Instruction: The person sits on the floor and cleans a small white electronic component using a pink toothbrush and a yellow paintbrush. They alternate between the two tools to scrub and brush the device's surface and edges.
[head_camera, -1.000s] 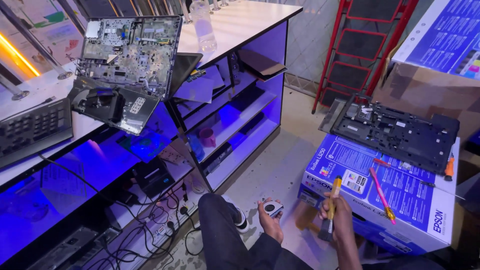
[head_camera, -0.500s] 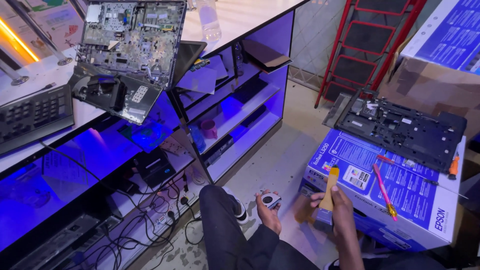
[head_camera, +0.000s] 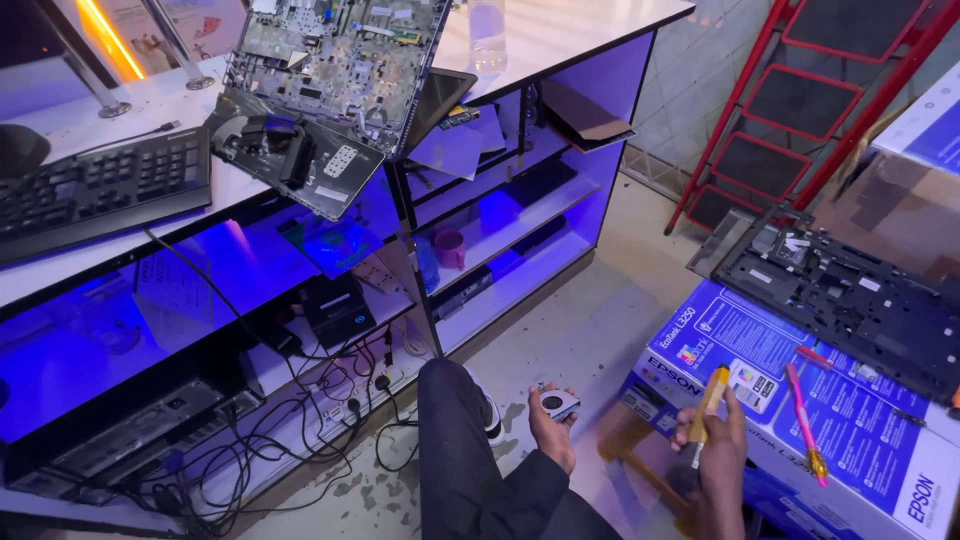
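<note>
A long white desk runs across the top of the view, with blue-lit shelves below it. On the desk lie an opened laptop base with its green circuit board exposed and, to the left, a black keyboard. A clear bottle stands near the desk's far edge. Under the desk a tangle of black cables spreads over the lowest shelf and the floor. A red stepladder leans at the upper right.

At the lower right sits a large blue printer box. A black laptop casing panel rests on its far end, and a pink screwdriver lies on its top.

The person sits low on the concrete floor, one dark-trousered leg stretched forward.

The left hand is held palm up beside the knee; its grip is loosely curled under a small round laptop fan in a silver frame, which rests on the fingers. The right hand is just in front of the box's near edge; its grip is pressed closed around the handle of a yellow screwdriver, which points upward. The two hands are near each other but apart.
</note>
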